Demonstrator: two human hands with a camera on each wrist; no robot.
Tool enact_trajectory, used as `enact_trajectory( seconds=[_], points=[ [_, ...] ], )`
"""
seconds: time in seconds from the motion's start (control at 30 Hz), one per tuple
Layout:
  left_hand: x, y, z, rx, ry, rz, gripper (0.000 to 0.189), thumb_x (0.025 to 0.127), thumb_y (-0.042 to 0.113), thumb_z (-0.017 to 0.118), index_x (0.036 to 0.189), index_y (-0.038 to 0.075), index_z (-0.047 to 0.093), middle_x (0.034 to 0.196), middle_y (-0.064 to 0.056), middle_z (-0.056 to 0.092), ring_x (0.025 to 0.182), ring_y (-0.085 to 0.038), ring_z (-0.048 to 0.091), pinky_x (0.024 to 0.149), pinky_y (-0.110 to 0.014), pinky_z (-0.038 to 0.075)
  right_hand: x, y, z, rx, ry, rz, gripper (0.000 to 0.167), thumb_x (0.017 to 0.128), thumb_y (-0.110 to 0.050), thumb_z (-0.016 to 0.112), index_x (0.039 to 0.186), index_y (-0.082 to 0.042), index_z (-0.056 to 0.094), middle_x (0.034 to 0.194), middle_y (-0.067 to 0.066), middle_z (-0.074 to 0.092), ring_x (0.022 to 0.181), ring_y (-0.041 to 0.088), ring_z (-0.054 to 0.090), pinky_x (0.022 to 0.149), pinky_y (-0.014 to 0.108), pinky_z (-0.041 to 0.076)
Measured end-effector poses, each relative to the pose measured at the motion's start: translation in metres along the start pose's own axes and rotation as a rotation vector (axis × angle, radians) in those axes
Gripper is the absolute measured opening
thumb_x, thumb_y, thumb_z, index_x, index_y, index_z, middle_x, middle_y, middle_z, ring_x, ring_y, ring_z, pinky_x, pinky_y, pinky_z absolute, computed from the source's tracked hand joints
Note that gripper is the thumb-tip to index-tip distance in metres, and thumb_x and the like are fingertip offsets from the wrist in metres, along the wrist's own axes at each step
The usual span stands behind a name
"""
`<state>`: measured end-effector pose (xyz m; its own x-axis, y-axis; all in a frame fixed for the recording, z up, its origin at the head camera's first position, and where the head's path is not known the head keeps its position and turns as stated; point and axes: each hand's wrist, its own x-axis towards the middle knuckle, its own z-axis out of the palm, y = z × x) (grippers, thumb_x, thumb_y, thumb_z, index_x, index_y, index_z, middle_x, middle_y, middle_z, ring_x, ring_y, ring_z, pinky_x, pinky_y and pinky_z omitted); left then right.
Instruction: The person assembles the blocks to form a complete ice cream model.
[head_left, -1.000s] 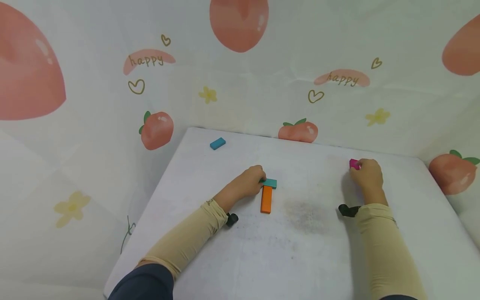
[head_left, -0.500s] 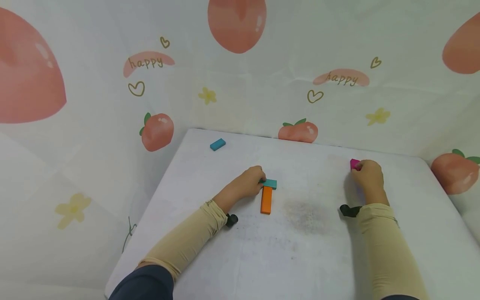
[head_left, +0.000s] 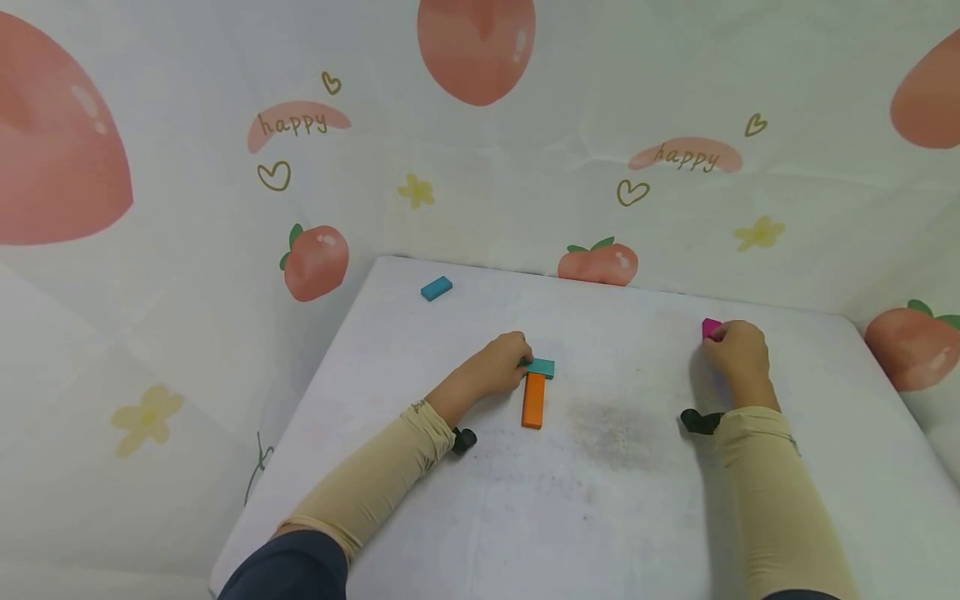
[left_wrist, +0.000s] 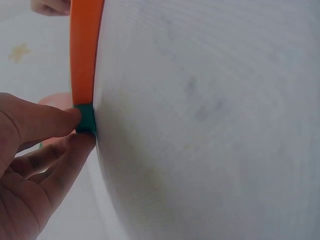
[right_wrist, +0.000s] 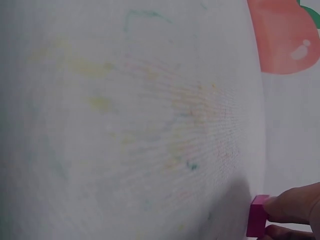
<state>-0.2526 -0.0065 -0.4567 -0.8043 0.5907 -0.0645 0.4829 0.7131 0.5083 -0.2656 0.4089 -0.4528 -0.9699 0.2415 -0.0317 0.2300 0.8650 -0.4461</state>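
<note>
My left hand (head_left: 497, 365) pinches one end of a teal block (head_left: 542, 367) between thumb and fingers, low at the table surface. An orange block (head_left: 533, 401) lies lengthwise against the near side of the teal one, and the two form a T-like shape. In the left wrist view the thumb and a finger press on both sides of the teal block (left_wrist: 86, 118), which touches the end of the orange block (left_wrist: 84, 50). Far to the right, my right hand (head_left: 737, 354) pinches a magenta block (head_left: 710, 328), partly hidden by the fingers. The right wrist view shows the magenta block (right_wrist: 257, 216) held between thumb and finger.
A blue block (head_left: 437, 288) lies near the back left corner of the white table (head_left: 600, 517). Behind the table hangs a white cloth (head_left: 510, 183) printed with peaches. A dark wrist camera shows beside each sleeve.
Both hands stay in nearly the same places, still holding the teal and magenta blocks. Only a slight shift of the head view shows.
</note>
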Motion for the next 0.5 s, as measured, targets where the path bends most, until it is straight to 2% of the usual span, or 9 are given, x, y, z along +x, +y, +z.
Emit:
enact_trajectory(
  seconds=[0.33, 0.5],
  points=[
    [0.000, 0.001, -0.001, -0.003, 0.000, 0.013, 0.025, 0.102, 0.002, 0.065, 0.124, -0.005, 0.075, 0.119, -0.015, 0.068, 0.114, -0.024, 0.067, 0.103, -0.033, 0.058, 0.003, -0.003, 0.005, 0.002, 0.020, -0.042, 0.031, 0.095, -0.012, 0.061, 0.107, 0.015, 0.070, 0.104, 0.033, 0.067, 0.091, 0.043, 0.059, 0.073, 0.049, 0.051],
    [0.000, 0.001, -0.002, -0.012, -0.008, 0.006, 0.026, 0.103, 0.002, 0.064, 0.126, -0.006, 0.074, 0.121, -0.016, 0.068, 0.116, -0.025, 0.067, 0.104, -0.034, 0.057, 0.005, -0.008, 0.012, 0.001, 0.034, -0.091, 0.032, 0.095, -0.010, 0.063, 0.111, 0.018, 0.069, 0.107, 0.035, 0.067, 0.096, 0.045, 0.060, 0.082, 0.057, 0.052]
  ],
)
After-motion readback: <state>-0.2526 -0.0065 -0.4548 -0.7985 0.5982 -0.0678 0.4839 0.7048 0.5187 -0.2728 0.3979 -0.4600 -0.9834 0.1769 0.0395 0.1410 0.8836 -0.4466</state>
